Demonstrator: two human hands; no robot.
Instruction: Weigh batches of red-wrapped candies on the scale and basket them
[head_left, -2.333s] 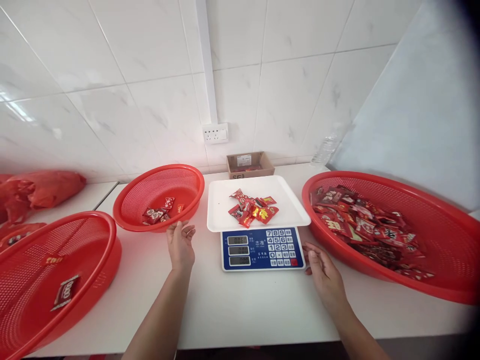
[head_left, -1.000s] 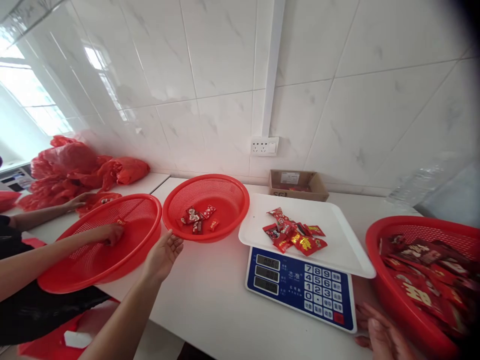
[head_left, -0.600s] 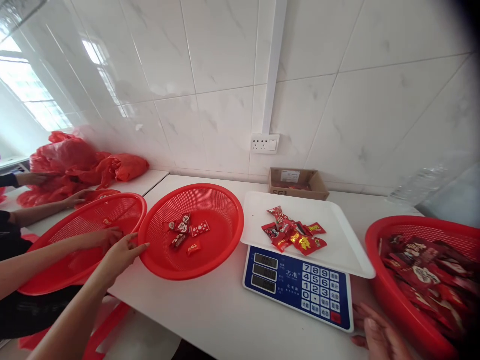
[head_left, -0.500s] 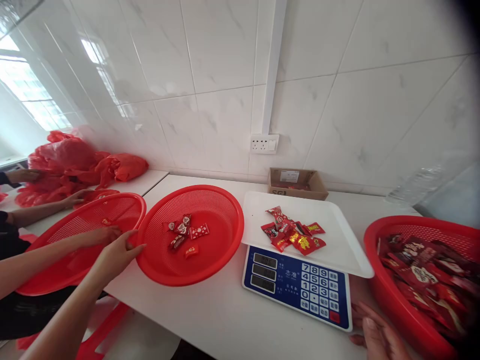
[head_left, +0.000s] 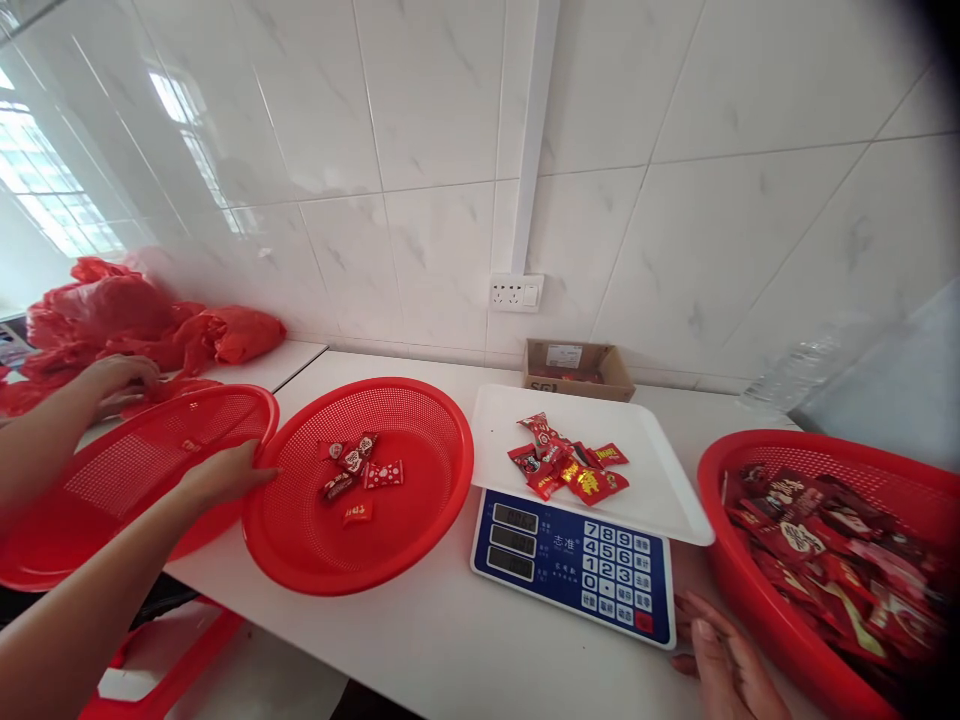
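Observation:
My left hand (head_left: 225,474) grips the left rim of a red perforated plastic basket (head_left: 420,540), its fingers closed round the edge. Inside that basket lie several small wrapped candies (head_left: 356,460). My right hand (head_left: 724,650) is beside the lower right corner of a blue and white digital scale (head_left: 559,575), its fingertips at the scale's edge, apart and holding nothing. On the scale's white tray (head_left: 660,460) rests a small heap of red-wrapped candies (head_left: 574,465). Another red basket (head_left: 724,520), full of candies (head_left: 825,540), stands to the right of my right hand.
A co-worker's hand (head_left: 120,385) is by red plastic bags (head_left: 112,310) at the far left. Another red basket (head_left: 247,405) tilts at the left. Behind the scale stand a cardboard box (head_left: 615,380) and, farther right, clear plastic (head_left: 787,375). The tiled wall has a socket (head_left: 517,292).
The left basket has shifted slightly toward me, my left hand still on its rim. The co-worker's hand has moved up to the red bags. My right hand stays beside the scale.

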